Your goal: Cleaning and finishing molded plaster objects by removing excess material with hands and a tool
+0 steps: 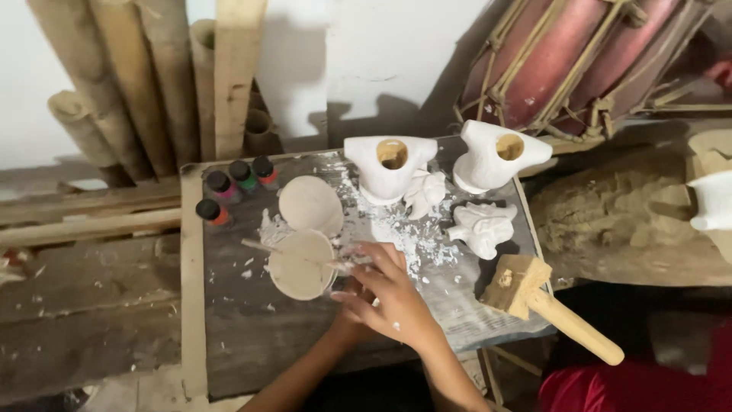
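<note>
Two round shallow beige bowls sit on the dark wooden surface; the nearer bowl lies just beside the right hand, which pinches a thin stick across it. The left hand is hidden beneath, grip unclear. Four white carved figures beyond that bowl look unpainted, and the small paint bottles remain capped.
</note>
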